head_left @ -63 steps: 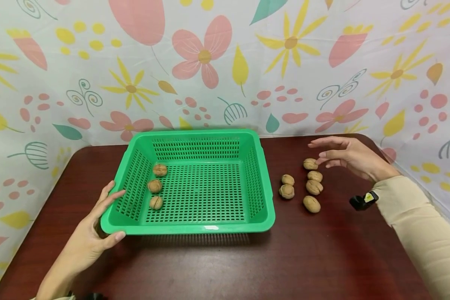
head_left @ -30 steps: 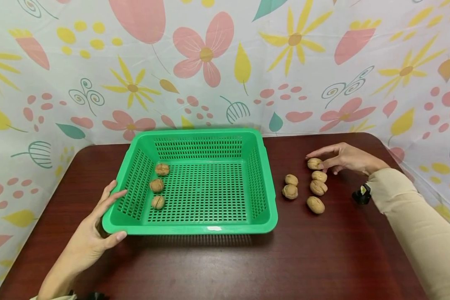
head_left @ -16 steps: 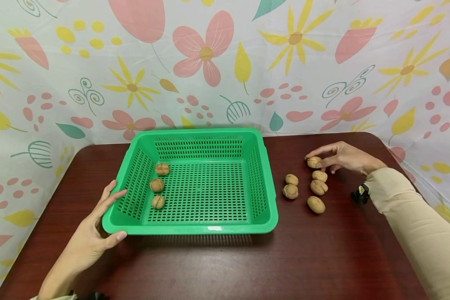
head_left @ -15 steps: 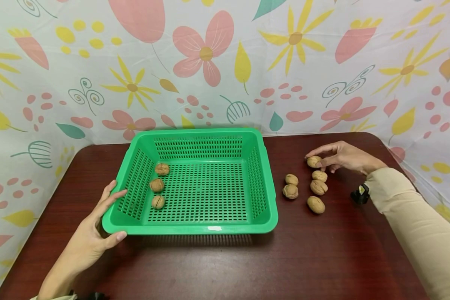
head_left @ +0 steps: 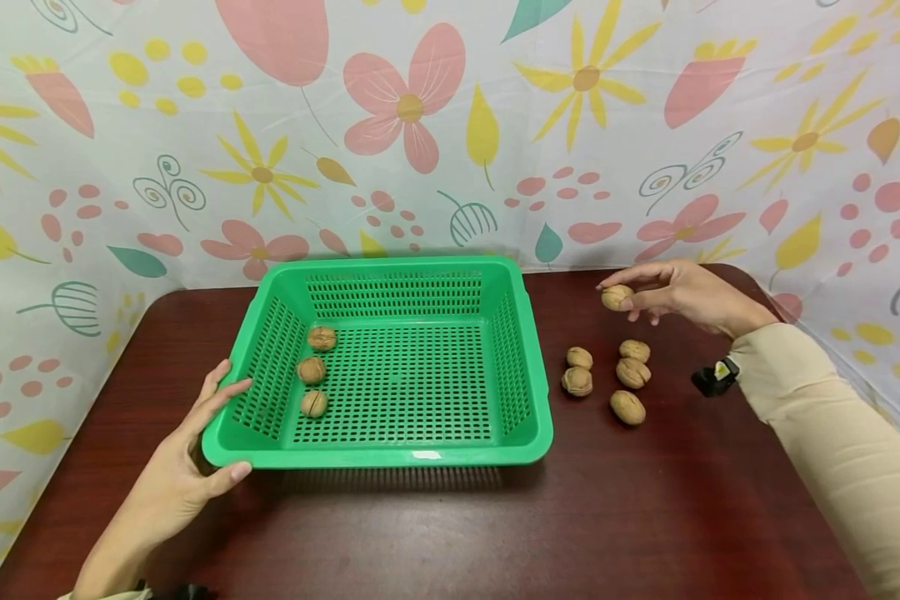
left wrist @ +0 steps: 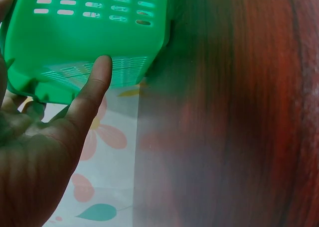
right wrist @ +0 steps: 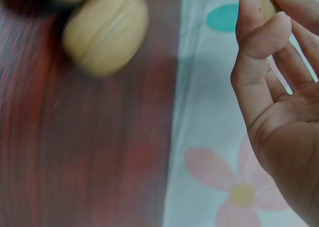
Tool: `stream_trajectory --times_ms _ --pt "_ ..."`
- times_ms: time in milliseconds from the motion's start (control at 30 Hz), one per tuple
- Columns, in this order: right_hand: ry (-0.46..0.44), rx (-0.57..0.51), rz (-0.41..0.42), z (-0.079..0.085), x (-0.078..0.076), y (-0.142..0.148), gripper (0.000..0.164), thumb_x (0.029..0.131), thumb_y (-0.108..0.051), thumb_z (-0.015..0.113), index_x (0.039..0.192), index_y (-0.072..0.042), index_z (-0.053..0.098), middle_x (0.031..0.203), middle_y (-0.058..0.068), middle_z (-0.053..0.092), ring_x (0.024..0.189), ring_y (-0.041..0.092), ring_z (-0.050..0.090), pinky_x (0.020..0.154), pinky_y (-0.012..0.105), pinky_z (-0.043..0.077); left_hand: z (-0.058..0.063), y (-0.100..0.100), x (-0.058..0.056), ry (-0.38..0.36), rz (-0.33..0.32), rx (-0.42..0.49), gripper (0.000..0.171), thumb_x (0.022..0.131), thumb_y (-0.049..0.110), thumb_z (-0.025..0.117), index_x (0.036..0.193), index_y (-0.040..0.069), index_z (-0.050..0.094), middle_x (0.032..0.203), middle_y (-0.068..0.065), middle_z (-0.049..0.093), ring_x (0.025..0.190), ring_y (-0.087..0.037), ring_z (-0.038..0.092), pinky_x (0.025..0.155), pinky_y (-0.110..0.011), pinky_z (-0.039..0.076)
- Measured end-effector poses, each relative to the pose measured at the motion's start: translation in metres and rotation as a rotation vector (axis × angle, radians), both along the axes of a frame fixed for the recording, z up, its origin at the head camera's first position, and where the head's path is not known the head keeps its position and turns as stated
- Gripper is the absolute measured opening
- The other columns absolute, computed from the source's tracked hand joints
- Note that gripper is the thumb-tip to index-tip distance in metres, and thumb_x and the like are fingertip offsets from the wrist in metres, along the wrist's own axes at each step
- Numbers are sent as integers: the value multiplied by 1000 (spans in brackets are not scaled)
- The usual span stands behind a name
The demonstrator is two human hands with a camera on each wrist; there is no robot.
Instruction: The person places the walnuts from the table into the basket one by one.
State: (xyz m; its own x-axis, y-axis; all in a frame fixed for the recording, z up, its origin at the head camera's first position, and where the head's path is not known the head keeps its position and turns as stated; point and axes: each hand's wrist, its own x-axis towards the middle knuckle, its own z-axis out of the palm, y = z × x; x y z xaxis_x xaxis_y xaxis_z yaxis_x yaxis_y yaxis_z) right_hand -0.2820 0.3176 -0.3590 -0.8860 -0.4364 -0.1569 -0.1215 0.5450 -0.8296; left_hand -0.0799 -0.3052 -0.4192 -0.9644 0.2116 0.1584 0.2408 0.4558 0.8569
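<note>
My right hand (head_left: 690,296) pinches a tan walnut (head_left: 616,297) between thumb and fingers, above the table at the back right. The same walnut (right wrist: 264,0) shows at the top of the right wrist view, between the fingertips. A green perforated plastic basket (head_left: 375,457) stands left of centre. My left hand (head_left: 168,479) grips its near left corner, thumb at the front rim and fingers over the left rim. One finger (left wrist: 94,85) lies against the basket's outer wall in the left wrist view. Inside the basket, three walnuts (head_left: 311,370) form a line along the left.
Between basket and right arm, several walnuts lie on the dark red wooden table (head_left: 435,533): a pair (head_left: 577,382) nearer the basket and a column of three (head_left: 633,372) further right. A flower-printed white cloth (head_left: 435,217) hangs directly behind the table.
My right hand came down on the furthest walnut of the right column, pinched it, and has lifted it up and slightly left. My left hand and the basket stay in place.
</note>
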Motion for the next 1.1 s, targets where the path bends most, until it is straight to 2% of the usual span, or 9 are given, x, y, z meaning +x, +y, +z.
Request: stream_trajectory --times_ms 133,267,467,700,833,967,1100 --pt "23 -12 26 12 5 -14 38 103 -17 66 140 -5 66 107 -2 78 91 29 70 68 35 57 1 1 -1 2 -3 -1 89 85 -3 76 163 19 38 178 6 8 159 4 7 105 -5 25" --pt "33 -37 50 23 9 -31 39 102 -14 68 139 -5 66 115 -4 78 90 29 70 67 34 56 1 1 -1 -1 -4 -2 89 85 -3 76 163 18 37 178 6 7 158 4 9 104 -6 26" --pt "-1 -101 46 41 16 -62 40 99 -14 71 139 -8 68 123 -2 77 88 25 71 66 34 56 2 2 0 -7 -2 -6 89 86 -4 75 163 19 37 178 7 7 158 5 7 104 -5 25" --pt "-37 -145 75 63 19 -107 37 97 -11 73 134 -11 71 106 12 78 81 26 70 66 35 56 4 2 1 -17 -4 -11 89 88 -4 74 164 19 35 178 7 5 158 5 7 103 -5 27" --pt "-88 -179 102 74 21 -136 36 95 -10 75 131 -10 72 112 16 78 81 29 70 65 34 55 5 2 2 -26 -6 -12 88 89 -4 73 165 21 34 178 8 4 157 6 6 103 -4 27" --pt "-128 -208 162 81 23 -165 36 94 -9 75 130 -11 73 115 11 78 82 30 70 66 35 55 5 2 2 -20 -11 -6 88 89 -5 73 164 19 34 178 6 4 157 6 7 102 -5 28" --pt "-161 -241 246 82 23 -194 37 93 -8 75 130 -10 73 116 9 77 80 25 71 67 34 55 5 2 3 -22 -12 1 88 88 -5 73 164 19 34 178 7 4 157 5 7 103 -5 27"
